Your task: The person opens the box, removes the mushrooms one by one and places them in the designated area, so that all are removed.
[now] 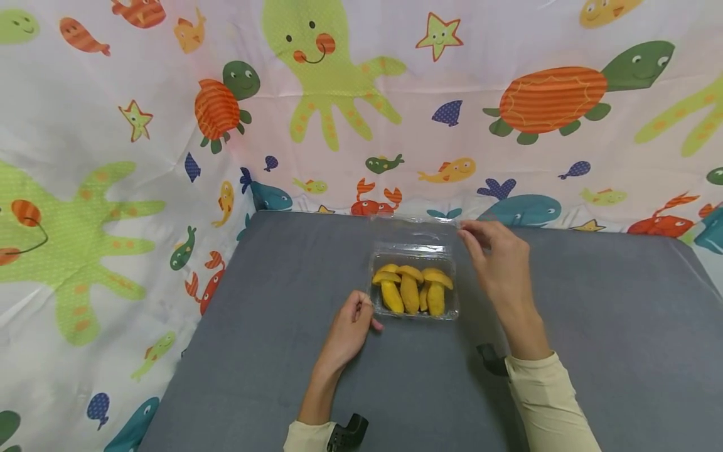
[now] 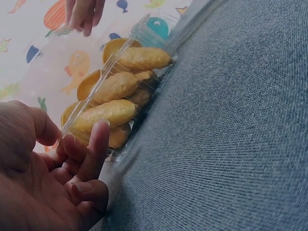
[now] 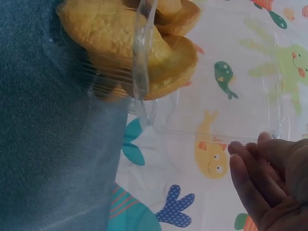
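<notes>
A clear plastic clamshell box (image 1: 418,317) stands on the grey table with its hinged lid (image 1: 415,231) raised at the far side. Several yellow mushrooms (image 1: 410,292) lie in it, caps toward the hinge and stems toward the person. At the box's near left corner, my left hand (image 1: 347,326) pinches the rim between thumb and fingers; the left wrist view shows that hand (image 2: 53,178) close beside the mushrooms (image 2: 110,91). My right hand (image 1: 503,267) pinches the lid's right edge, and the lid's clear wall (image 3: 216,136) crosses the right wrist view to its fingertips.
The grey cloth-covered table (image 1: 271,326) spreads around the box on all sides. A white curtain (image 1: 361,169) printed with sea animals hangs behind and to the left. Dark wrist mounts (image 1: 347,432) sit on both sleeves.
</notes>
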Tool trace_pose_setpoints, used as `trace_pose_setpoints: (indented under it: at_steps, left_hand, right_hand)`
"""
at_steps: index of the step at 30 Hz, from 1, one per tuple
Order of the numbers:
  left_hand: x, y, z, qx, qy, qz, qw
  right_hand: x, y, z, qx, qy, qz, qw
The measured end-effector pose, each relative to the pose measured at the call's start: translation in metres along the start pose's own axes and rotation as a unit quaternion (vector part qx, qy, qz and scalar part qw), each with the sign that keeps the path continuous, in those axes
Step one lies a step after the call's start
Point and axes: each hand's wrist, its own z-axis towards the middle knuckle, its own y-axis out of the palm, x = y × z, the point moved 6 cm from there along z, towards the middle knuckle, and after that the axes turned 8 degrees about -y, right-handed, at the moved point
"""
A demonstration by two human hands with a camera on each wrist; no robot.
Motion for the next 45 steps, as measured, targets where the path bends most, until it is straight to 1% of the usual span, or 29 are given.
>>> trace_pose_setpoints:
  at_steps: [4,9,16,21,27,32,34,38,42,45]
  left_hand:
    - [-0.001,0.001,0.001,-0.001,-0.004,0.003,1.0000]
    - [0.001,0.000,0.000,-0.001,-0.003,0.003,1.0000]
    - [-0.001,0.000,0.001,0.002,0.000,0.018,0.9998]
    - [-0.002,-0.001,0.002,0.010,0.004,0.031,0.9994]
    - [0.001,-0.002,0.000,0.027,0.006,0.043,0.9987]
    - [0.005,-0.004,0.001,0.061,0.032,0.059,0.9959]
    - [0.005,-0.004,0.001,0.066,0.041,0.054,0.9955]
    - [0.004,-0.002,0.000,0.058,0.046,0.033,0.9968]
    - [0.001,-0.001,0.000,0.057,0.034,0.011,0.9977]
    - [0.000,-0.001,-0.001,0.064,0.026,0.010,0.9975]
  right_hand:
    - [0.008,0.004,0.000,0.000,0.024,0.007,0.9997]
    - [0.016,0.008,0.002,0.003,0.034,0.013,0.9993]
    - [0.024,0.019,0.000,-0.015,0.055,0.025,0.9981]
    - [0.033,0.027,-0.004,-0.030,0.072,0.026,0.9966]
    - [0.042,0.034,-0.008,-0.046,0.082,0.031,0.9951]
    - [0.046,0.038,-0.008,-0.056,0.094,0.040,0.9931]
    - [0.047,0.040,-0.008,-0.059,0.098,0.042,0.9926]
    - [0.049,0.042,-0.009,-0.059,0.105,0.041,0.9919]
    - [0.051,0.044,-0.010,-0.064,0.107,0.043,0.9912]
    - [0.054,0.046,-0.011,-0.072,0.111,0.040,0.9904]
